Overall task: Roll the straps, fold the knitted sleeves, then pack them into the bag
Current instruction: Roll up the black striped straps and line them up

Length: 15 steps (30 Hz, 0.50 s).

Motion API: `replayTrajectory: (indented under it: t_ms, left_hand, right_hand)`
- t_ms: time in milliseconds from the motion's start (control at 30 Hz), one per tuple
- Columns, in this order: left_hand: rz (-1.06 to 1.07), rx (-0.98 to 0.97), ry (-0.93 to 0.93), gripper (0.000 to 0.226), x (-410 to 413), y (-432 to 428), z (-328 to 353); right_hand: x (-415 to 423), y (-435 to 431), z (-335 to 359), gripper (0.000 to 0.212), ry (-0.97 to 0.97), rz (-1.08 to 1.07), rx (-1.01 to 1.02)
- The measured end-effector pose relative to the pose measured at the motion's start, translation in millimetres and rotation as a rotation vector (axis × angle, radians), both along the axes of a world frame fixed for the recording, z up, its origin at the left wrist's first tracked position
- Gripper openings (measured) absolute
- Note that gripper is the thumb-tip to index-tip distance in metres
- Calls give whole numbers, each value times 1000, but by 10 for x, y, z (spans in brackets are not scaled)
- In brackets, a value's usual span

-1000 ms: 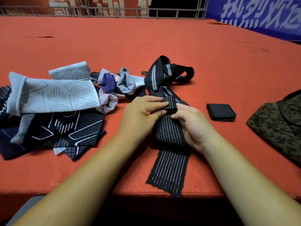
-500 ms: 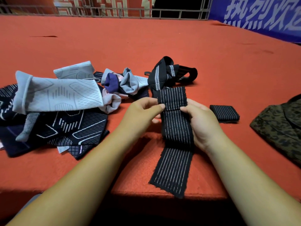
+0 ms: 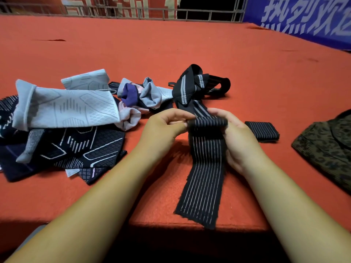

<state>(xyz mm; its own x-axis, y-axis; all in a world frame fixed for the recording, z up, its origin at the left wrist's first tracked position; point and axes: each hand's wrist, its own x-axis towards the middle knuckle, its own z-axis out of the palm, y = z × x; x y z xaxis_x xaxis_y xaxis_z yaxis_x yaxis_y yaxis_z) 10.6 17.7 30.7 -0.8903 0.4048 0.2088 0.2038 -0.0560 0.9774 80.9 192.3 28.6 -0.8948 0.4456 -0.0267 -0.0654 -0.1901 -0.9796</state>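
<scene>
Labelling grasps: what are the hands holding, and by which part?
The black striped strap, at its folded-over far end: left hand pinches the left edge, right hand grips the right edge.

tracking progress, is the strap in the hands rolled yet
Barely: the striped strap has one fold at its top, pinched by left hand and right hand; the rest lies unrolled.

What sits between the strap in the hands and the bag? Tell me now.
One rolled strap lies on the red table, right of the right hand, between the held strap and the camouflage bag. Nothing else visible there.
</scene>
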Motion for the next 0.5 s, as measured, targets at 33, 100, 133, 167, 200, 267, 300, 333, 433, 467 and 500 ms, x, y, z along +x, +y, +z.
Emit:
replayTrajectory:
  t_ms: [33,100,133,167,200,267,300,333,433,467,500]
  left_hand:
    - [-2,-14,5,23,-1,-5,7]
    - [-11,-11,-19,30,-10,-14,7]
    - [-10,-4,-34,32,-17,-15,0]
    - [-9,3,-46,33,-23,-15,-12]
    - [-4,1,-47,33,-25,-17,-18]
    - [6,-6,-38,32,-24,-14,-27]
    - [8,-6,-36,31,-26,-13,-31]
    - [7,-2,-36,29,-26,-14,-35]
    - [-6,21,-42,25,-30,-3,-46]
    - [-7,34,-48,25,-27,6,-54]
    - [-5,52,-62,25,-15,19,-56]
  right_hand:
    - [3,-1,20,33,2,-3,-65]
    - [15,3,52,34,12,0,-158]
    - [27,4,70,33,19,13,-201]
    - [34,6,77,32,27,29,-238]
    - [44,10,81,32,31,49,-251]
    - [61,32,61,30,34,81,-192]
    - [73,28,57,26,35,100,-138]
    - [89,14,58,24,35,118,-86]
    - [117,-22,49,28,33,135,-13]
    - [116,-31,47,29,38,124,-7]
    - [108,-32,37,30,43,108,-2]
